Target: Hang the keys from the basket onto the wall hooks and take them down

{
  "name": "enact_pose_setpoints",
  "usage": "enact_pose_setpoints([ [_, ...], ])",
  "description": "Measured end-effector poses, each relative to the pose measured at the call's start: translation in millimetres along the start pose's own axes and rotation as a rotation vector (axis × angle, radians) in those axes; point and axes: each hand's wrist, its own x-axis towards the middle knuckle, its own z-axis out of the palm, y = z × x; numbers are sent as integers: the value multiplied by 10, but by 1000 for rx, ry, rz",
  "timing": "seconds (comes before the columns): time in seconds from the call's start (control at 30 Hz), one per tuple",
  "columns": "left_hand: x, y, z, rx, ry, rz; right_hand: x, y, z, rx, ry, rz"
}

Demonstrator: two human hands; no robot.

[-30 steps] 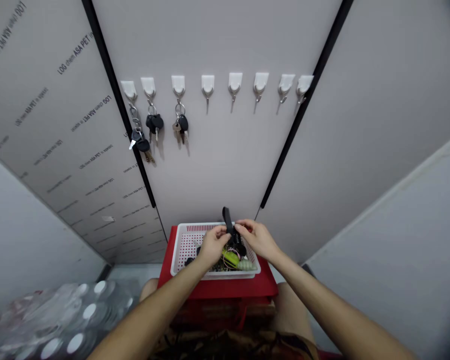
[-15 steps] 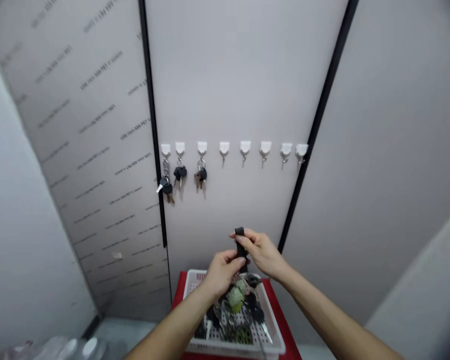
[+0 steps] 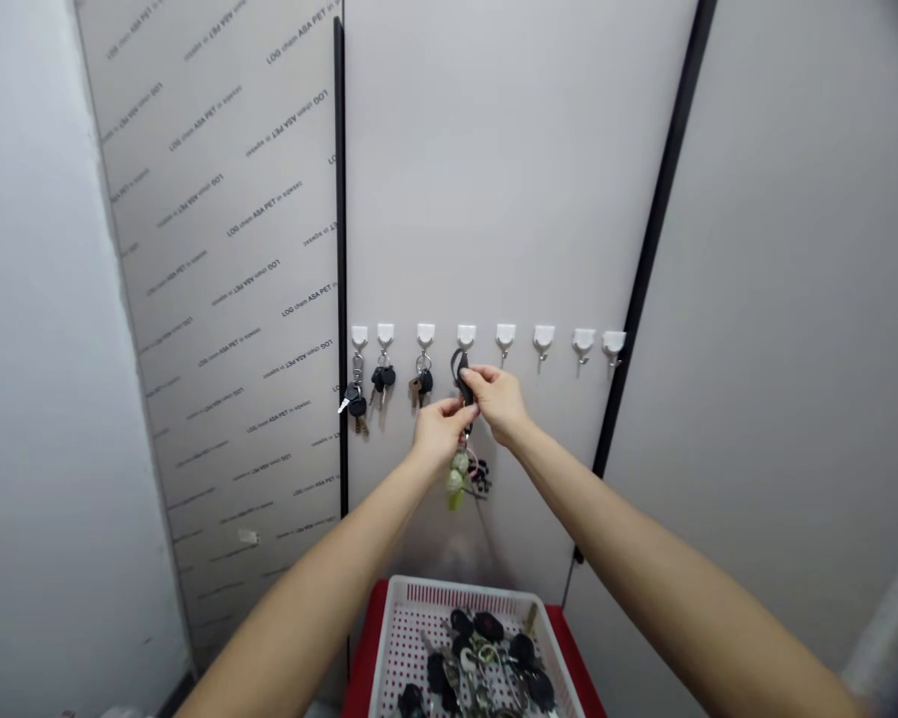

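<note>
A black strap (image 3: 460,371) with a loop at its top is pinched between both hands, just below the fourth white hook (image 3: 466,336) from the left. My right hand (image 3: 496,401) grips its upper part, and my left hand (image 3: 439,435) closes on its lower end. From the strap hang a green charm (image 3: 456,479) and a small dark cluster (image 3: 480,474) with a pink ring. Whether the loop touches the hook, I cannot tell. Keys hang on the first hook (image 3: 359,336), the second hook (image 3: 385,334) and the third hook (image 3: 426,334).
More white hooks (image 3: 544,337) continue to the right along the pale panel (image 3: 524,199), between black strips. Below, a white perforated basket (image 3: 464,588) full of loose keys (image 3: 524,653) rests on a red surface (image 3: 359,648). A printed panel (image 3: 246,299) stands at left.
Both hands have risen from above the basket to the row of hooks, carrying the strap. The charm now hangs free in front of the panel. The view has shifted slightly.
</note>
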Motion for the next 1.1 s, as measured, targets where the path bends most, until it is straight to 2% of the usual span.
enact_pose_setpoints([
  [0.23, 179, 70, 102, 70, 63, 10, 160, -77, -19, -46, 49, -23],
  [0.6, 288, -100, 115, 140, 60, -31, 365, 201, -94, -383, 198, -48],
  [0.8, 269, -79, 109, 159, 29, 45, 252, 141, -84, -323, 147, -247],
  [0.87, 269, -52, 118, 172, 18, 68, 239, 104, -84, -336, 165, -288],
  [1.0, 298, -50, 131, 184, 29, 53, 296, 108, -104, -431, 252, -243],
  [1.1, 326, -126, 102, 238, 20, 26, 341, 195, -128, -518, 212, -183],
])
